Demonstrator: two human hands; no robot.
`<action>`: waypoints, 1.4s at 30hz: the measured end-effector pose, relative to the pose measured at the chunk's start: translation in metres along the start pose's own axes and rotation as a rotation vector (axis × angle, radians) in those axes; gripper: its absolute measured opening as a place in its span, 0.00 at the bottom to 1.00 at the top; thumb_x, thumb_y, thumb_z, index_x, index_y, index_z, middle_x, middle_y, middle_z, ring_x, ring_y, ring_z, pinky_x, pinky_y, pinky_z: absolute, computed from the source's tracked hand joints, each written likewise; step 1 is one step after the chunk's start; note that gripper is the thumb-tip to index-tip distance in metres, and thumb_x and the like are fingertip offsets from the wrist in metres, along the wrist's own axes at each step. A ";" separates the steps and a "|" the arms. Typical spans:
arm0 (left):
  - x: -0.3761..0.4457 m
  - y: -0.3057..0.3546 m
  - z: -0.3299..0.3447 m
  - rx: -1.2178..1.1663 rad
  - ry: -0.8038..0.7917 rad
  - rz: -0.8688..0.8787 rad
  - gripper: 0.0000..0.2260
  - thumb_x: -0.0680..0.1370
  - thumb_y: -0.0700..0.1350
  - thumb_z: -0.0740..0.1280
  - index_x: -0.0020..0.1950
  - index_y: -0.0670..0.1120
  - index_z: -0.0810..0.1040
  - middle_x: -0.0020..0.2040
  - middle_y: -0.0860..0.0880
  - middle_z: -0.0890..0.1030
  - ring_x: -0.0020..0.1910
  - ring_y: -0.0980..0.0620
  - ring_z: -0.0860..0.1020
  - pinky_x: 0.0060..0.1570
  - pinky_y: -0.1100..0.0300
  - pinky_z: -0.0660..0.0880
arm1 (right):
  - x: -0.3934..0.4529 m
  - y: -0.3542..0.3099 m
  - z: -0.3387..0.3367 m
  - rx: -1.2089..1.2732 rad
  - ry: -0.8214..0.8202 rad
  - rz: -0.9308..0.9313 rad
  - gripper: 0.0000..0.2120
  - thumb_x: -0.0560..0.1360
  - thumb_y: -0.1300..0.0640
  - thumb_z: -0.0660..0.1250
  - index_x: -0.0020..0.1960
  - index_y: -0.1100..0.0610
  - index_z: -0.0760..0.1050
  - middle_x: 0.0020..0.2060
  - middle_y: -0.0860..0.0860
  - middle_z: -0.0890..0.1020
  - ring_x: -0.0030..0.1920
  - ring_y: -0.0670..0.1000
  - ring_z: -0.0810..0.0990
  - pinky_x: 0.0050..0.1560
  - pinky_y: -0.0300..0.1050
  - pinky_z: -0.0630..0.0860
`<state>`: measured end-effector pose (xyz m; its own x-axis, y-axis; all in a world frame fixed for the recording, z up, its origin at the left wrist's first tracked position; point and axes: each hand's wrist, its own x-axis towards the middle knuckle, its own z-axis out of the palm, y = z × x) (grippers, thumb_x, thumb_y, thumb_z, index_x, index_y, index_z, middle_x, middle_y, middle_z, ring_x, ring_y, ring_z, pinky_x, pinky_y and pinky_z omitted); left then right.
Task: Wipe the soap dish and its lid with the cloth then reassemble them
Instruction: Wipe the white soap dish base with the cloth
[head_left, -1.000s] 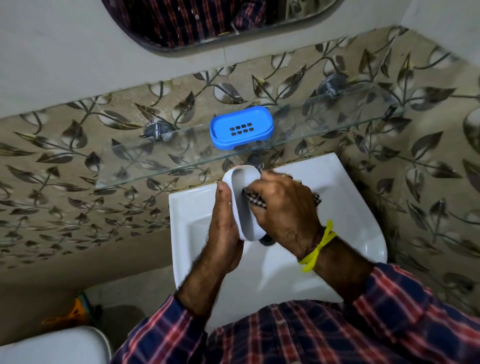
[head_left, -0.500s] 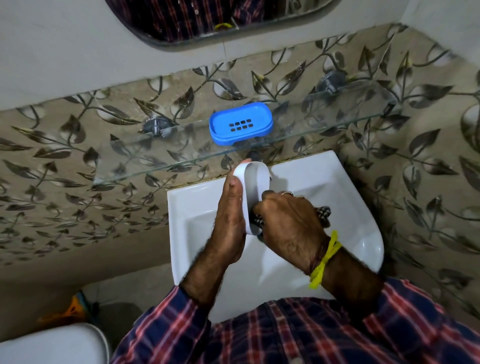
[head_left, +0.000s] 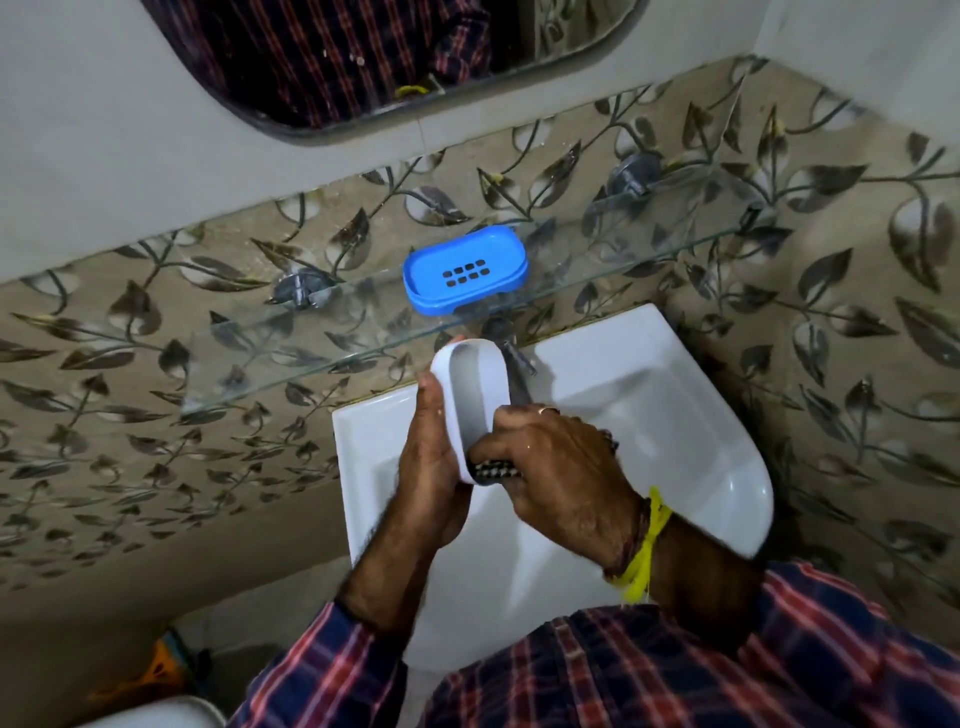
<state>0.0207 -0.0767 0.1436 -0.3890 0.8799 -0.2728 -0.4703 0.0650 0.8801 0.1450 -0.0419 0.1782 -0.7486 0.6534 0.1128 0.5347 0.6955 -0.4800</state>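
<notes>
My left hand (head_left: 434, 467) holds a white oval soap dish part (head_left: 475, 384) upright over the sink, its hollow side turned to the right. My right hand (head_left: 556, 467) grips a dark checked cloth (head_left: 491, 470) and presses it into the lower end of that hollow. Most of the cloth is hidden under my fingers. The blue slotted soap dish part (head_left: 465, 275) lies flat on the glass shelf (head_left: 311, 343), apart from both hands.
A white sink (head_left: 675, 415) is below my hands, with a metal tap (head_left: 517, 364) just behind the white part. The glass shelf's front edge runs close above the hands. A mirror (head_left: 363, 62) hangs on the patterned tiled wall.
The white part has tilted so more of its hollow shows. My right hand with the cloth has slid from the middle of the hollow down to its lower end.
</notes>
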 end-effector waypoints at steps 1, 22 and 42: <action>0.000 0.000 0.001 -0.003 -0.004 -0.019 0.32 0.74 0.66 0.58 0.70 0.47 0.77 0.58 0.41 0.86 0.53 0.46 0.86 0.44 0.54 0.84 | 0.002 0.002 0.000 -0.024 -0.015 0.001 0.14 0.70 0.62 0.65 0.50 0.47 0.82 0.44 0.49 0.79 0.50 0.57 0.79 0.44 0.51 0.78; -0.008 -0.012 0.020 0.047 -0.056 0.034 0.25 0.82 0.61 0.53 0.71 0.49 0.75 0.67 0.47 0.82 0.68 0.49 0.78 0.67 0.52 0.76 | 0.025 0.013 -0.008 0.193 0.526 0.232 0.07 0.69 0.55 0.69 0.44 0.55 0.82 0.40 0.53 0.86 0.42 0.58 0.83 0.40 0.51 0.80; -0.010 -0.016 0.010 0.097 -0.091 0.070 0.29 0.82 0.64 0.55 0.76 0.48 0.71 0.71 0.43 0.78 0.72 0.44 0.75 0.70 0.45 0.72 | 0.028 0.012 -0.012 1.243 0.167 0.388 0.07 0.74 0.71 0.69 0.49 0.63 0.82 0.42 0.56 0.86 0.41 0.49 0.83 0.47 0.44 0.81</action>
<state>0.0406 -0.0819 0.1359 -0.3427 0.9227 -0.1766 -0.3638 0.0430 0.9305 0.1351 -0.0114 0.1857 -0.5239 0.8384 -0.1505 -0.0798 -0.2242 -0.9713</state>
